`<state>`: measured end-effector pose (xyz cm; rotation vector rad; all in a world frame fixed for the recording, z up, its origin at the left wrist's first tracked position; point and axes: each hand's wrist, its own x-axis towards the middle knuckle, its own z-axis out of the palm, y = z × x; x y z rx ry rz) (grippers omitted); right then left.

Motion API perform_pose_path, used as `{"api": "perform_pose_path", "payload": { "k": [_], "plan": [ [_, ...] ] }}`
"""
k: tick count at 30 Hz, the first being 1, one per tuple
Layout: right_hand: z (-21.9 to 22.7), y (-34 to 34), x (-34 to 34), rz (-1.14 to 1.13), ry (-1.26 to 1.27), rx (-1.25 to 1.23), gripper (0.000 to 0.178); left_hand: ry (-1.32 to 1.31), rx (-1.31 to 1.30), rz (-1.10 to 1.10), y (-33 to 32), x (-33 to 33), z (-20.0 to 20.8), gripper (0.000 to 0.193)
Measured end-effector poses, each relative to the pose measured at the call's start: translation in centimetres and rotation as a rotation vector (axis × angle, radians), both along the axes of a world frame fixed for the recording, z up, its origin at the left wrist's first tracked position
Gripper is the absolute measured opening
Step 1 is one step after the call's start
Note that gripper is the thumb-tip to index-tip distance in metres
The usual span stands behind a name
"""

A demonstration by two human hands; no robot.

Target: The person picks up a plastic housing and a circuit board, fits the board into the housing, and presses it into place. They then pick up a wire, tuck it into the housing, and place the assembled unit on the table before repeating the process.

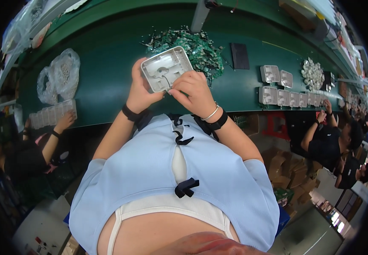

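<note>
My left hand (140, 91) grips a white, square, open plastic housing (158, 63) by its left side, thumb at the near edge. The housing is tilted above the bench, and moulded compartments and a small round part show inside. A thin dark wire (167, 80) runs inside it toward the near right corner. There, the closed fingers of my right hand (193, 91) appear to pinch the wire against the rim; the fingertips partly hide the contact. Just beyond the housing lies a heap of green circuit boards with dark wires (205, 57).
The green bench (103, 85) holds plastic bags of small parts (65, 72) at left and a black flat pad (239, 56). Rows of white housings (269, 94) and a pile of small whitish parts (312, 74) are at right. A post (200, 17) rises behind the heap. Co-workers sit on both sides.
</note>
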<state>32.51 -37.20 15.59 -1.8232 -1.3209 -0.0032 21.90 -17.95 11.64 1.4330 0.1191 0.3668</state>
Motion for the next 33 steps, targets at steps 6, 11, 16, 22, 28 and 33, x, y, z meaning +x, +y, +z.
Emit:
{"api": "perform_pose_path", "payload": {
  "k": [6,11,16,22,28,33],
  "plan": [
    [-0.5,-3.5,0.6,-0.089,0.091,-0.059,0.017,0.037,0.054,-0.072,-3.0,1.9,0.3,0.105],
    [-2.6,-6.2,1.9,-0.208,0.118,-0.001,0.018,0.148,0.042,-0.166,-5.9,3.5,0.1,0.106],
    [-5.1,-10.6,3.0,-0.133,0.003,-0.070,0.017,0.250,0.072,-0.258,-8.8,5.2,-2.2,0.110],
    [-8.1,-16.2,3.4,-0.164,-0.042,-0.106,0.013,0.270,0.246,-0.357,-13.2,7.8,-7.8,0.112],
    [-11.7,-21.8,5.0,-0.176,-0.138,-0.169,0.009,0.381,0.071,-0.483,-17.9,9.5,-8.1,0.109],
    [-16.5,-26.5,8.0,-0.222,-0.234,-0.260,0.006,0.577,0.236,-0.450,-16.7,8.6,-7.9,0.093]
  ]
}}
